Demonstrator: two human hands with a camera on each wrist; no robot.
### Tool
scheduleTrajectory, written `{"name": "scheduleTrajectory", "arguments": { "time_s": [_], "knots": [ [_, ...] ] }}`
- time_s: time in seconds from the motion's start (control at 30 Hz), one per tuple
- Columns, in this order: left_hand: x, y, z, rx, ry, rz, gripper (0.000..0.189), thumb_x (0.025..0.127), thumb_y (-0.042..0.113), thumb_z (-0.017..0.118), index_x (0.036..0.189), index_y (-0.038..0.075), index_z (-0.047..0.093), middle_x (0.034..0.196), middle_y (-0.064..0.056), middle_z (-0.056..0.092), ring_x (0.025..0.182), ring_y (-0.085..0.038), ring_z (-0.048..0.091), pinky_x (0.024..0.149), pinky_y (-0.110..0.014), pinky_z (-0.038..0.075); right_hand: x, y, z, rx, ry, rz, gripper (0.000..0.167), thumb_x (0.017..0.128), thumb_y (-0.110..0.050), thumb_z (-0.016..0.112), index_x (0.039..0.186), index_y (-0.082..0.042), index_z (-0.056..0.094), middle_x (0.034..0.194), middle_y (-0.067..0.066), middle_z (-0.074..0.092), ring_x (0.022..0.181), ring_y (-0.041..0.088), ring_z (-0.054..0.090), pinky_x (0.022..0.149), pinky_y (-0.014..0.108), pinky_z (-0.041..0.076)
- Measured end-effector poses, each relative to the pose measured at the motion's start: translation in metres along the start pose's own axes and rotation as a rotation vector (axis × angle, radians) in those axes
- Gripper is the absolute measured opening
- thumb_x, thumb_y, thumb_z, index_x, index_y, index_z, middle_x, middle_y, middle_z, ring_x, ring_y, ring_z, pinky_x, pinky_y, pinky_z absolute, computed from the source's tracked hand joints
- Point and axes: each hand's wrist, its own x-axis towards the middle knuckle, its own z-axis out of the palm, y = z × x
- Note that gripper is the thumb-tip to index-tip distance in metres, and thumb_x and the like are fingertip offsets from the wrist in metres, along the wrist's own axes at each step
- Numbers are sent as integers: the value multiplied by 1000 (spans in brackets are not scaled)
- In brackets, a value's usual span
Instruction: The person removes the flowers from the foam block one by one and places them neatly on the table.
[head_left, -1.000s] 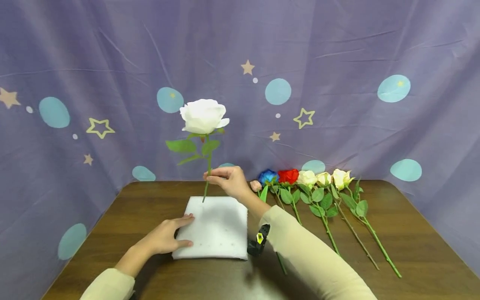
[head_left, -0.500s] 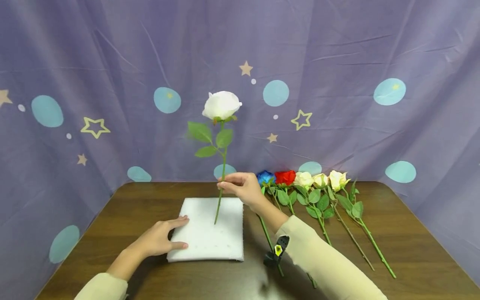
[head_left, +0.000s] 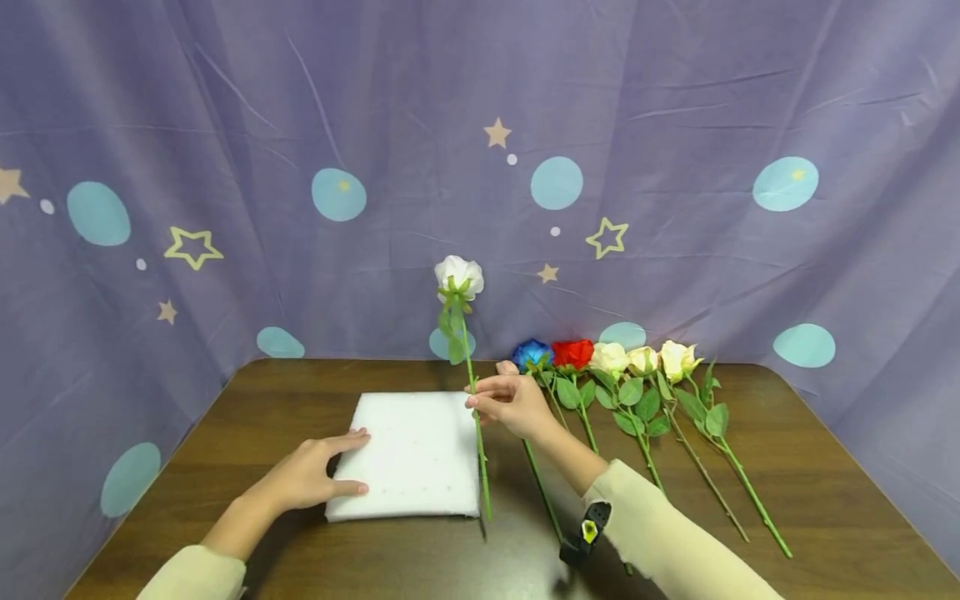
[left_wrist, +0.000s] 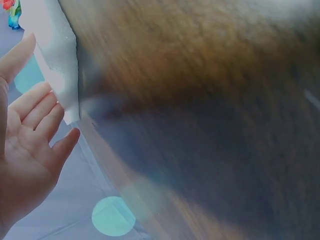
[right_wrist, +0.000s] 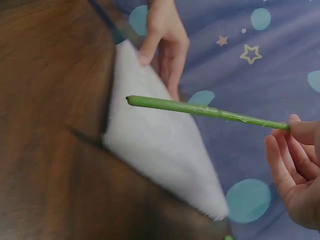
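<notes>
My right hand (head_left: 517, 408) pinches the green stem of a white rose (head_left: 459, 279) between thumb and fingertips. The bloom points up and away, and the stem's lower end hangs near the right edge of a white foam block (head_left: 412, 454). In the right wrist view the bare cut end of the stem (right_wrist: 170, 105) overlaps the foam. Small holes dot the foam's near part. Along the block's left edge, my left hand (head_left: 307, 475) rests with thumb and fingers spread; the left wrist view shows its extended fingers (left_wrist: 42, 107) against the foam's side.
On the right of the brown table (head_left: 825, 508) lie several roses: a blue one (head_left: 532, 356), a red one (head_left: 573, 353) and cream ones (head_left: 678, 361), stems toward me. A pinkish bloom (head_left: 506, 367) shows behind my right hand. A purple curtain (head_left: 450, 100) hangs behind.
My right hand has carried the white rose rightward and lower, from above the foam's back to its right edge, tipping the bloom away. The left hand stays on the foam.
</notes>
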Motion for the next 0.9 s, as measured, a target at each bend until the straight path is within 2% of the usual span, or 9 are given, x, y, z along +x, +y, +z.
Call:
{"name": "scheduleTrajectory", "arguments": {
  "time_s": [0.1, 0.27, 0.47, 0.67, 0.9],
  "knots": [
    [0, 0, 0, 6, 4, 2, 77, 75, 46, 77, 134, 1, 55, 141, -20, 52, 130, -41, 50, 105, -56, 43, -7, 9, -1, -4, 7, 66, 28, 85, -4, 70, 106, 15, 66, 97, 29, 71, 60, 2, 66, 69, 47, 62],
    [-1, 0, 1, 3, 0, -7, 77, 76, 46, 77, 134, 1, 54, 142, -21, 51, 130, -41, 50, 105, -56, 42, -17, 25, -1, 37, 29, 209, 28, 84, -2, 69, 105, 15, 65, 93, 27, 72, 57, 6, 66, 63, 37, 63],
    [0, 1, 0, 10, 5, -9, 77, 76, 45, 77, 134, 0, 54, 141, -21, 52, 129, -42, 50, 105, -57, 43, -27, 37, -3, 38, 118, 417, 21, 84, -1, 69, 100, 12, 67, 80, 17, 74, 55, 9, 66, 59, 29, 62],
    [1, 1, -1, 21, 8, 8, 77, 76, 45, 77, 134, -1, 55, 140, -23, 53, 128, -42, 51, 104, -56, 44, -34, 42, -6, 44, 123, 468, 20, 85, 2, 67, 101, 13, 65, 76, 11, 73, 55, 10, 64, 60, 30, 62],
    [-1, 3, -2, 17, 10, 24, 78, 77, 48, 76, 134, -1, 54, 140, -24, 52, 127, -43, 52, 103, -57, 45, -44, 38, -13, -15, 112, 505, 20, 87, -1, 67, 101, 12, 65, 80, 18, 73, 58, 13, 67, 61, 33, 63]
  ]
}}
